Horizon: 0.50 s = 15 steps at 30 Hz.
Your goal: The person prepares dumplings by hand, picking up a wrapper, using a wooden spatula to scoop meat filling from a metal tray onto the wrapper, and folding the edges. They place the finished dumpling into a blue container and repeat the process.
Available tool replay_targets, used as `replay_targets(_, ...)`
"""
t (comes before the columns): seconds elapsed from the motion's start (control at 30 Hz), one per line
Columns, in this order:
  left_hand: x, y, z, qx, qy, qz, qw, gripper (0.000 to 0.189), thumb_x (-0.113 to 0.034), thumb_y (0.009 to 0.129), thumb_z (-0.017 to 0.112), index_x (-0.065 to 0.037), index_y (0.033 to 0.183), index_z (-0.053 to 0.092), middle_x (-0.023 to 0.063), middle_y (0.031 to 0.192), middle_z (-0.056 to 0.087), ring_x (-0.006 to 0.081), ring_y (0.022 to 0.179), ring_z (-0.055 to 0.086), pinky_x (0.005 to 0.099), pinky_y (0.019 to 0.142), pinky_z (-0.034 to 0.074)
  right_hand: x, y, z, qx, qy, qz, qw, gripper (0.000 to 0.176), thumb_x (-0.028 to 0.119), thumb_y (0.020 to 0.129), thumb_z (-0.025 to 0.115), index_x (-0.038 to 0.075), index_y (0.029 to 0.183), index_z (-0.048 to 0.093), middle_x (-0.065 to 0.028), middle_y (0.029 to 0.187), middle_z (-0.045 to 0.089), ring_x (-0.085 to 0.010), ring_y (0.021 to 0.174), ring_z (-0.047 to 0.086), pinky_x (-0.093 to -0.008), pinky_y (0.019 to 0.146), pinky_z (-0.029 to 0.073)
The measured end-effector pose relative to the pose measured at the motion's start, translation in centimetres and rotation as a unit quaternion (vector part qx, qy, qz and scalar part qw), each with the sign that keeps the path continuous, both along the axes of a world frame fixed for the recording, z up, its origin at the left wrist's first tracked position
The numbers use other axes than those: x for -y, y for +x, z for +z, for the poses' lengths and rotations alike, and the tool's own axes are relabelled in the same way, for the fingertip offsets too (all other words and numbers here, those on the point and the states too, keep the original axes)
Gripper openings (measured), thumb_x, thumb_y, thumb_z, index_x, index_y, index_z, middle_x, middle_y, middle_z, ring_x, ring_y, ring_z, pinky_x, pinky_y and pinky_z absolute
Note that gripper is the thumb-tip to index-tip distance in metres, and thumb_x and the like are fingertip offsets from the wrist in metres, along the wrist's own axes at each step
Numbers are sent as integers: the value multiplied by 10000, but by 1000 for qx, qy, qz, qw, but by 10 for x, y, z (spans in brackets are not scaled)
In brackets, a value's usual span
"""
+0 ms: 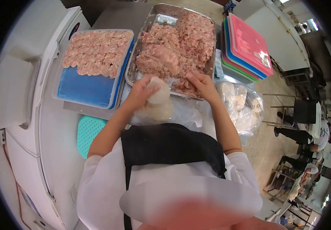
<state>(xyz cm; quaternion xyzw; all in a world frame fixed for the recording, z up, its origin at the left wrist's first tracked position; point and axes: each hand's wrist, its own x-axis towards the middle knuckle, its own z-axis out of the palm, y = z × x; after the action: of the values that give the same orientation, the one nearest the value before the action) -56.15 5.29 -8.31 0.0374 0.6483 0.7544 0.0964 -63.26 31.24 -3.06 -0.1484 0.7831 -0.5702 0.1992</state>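
Note:
My left hand (pixel 139 93) holds a round, pale dough wrapper (pixel 158 91) in front of the metal tray (pixel 131 73). Just below it lie more pale wrappers (pixel 157 111). My right hand (pixel 200 85) is closed on a thin utensil, whose blurred end carries some meat (pixel 169 57) over the tray. Ground meat (pixel 196 36) fills much of that tray. At the left, a blue tray (pixel 83 89) bears rows of filled, pinkish pieces (pixel 96 51) over its far part.
Stacked coloured lids (pixel 249 46) stand right of the meat tray. Nearer me is a plastic bag of round wrappers (pixel 240 101). A turquoise perforated item (pixel 88 132) lies at the left, beside a white appliance (pixel 54 115). People (pixel 320 136) are in the far right background.

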Motion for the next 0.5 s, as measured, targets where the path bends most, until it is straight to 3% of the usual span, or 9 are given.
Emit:
replay_targets(0.03,-11,-7,19,24,88,43,995,364,-219,948,564,-18,1249,531,95,1163,602,170,1038,584,322,891,474,2,3,17,21,-52,0,998,404,319,985,514,47,694,577,29,598,458,-53,553,403,-228,497,319)
replay_targets(0.17,-39,-41,71,84,356,147,919,445,-287,985,489,21,1304,447,134,1233,565,238,1111,565,369,978,444,12,6,35,44,-139,-22,989,332,311,983,516,75,750,549,42,622,435,-56,545,413,-218,494,305)
replay_targets(0.27,-50,-58,98,36,455,136,880,577,-442,989,401,25,1329,414,169,1281,526,297,1185,514,432,1032,394,21,2,9,-112,10,-5,994,317,284,973,527,-3,866,606,-55,679,530,-126,646,509,-284,582,412)
replay_targets(0.3,-48,-61,97,59,463,143,873,625,-481,982,363,20,1356,384,180,1328,481,312,1229,471,450,1056,359,23,2,9,-160,50,8,986,278,267,947,550,-2,956,623,-153,758,596,-239,741,605,-361,662,467)
replay_targets(0.37,-37,-68,88,101,478,158,858,721,-558,967,287,10,1409,325,204,1422,391,342,1317,385,486,1103,289,6,3,24,-275,189,39,942,244,248,926,566,15,966,630,-184,810,614,-313,790,617,-401,681,478)
replay_targets(0.4,-31,-75,74,81,472,166,862,746,-584,953,303,17,1394,341,195,1395,419,344,1301,398,488,1098,293,3,6,38,-330,256,53,907,229,239,915,575,24,971,633,-199,836,622,-350,815,623,-421,690,483)
replay_targets(0.5,-26,-84,46,60,465,179,865,809,-639,922,340,33,1373,362,189,1362,453,348,1279,415,492,1092,294,8,29,63,-370,285,14,884,230,189,889,594,66,1080,630,-186,866,631,-386,819,621,-448,681,493)
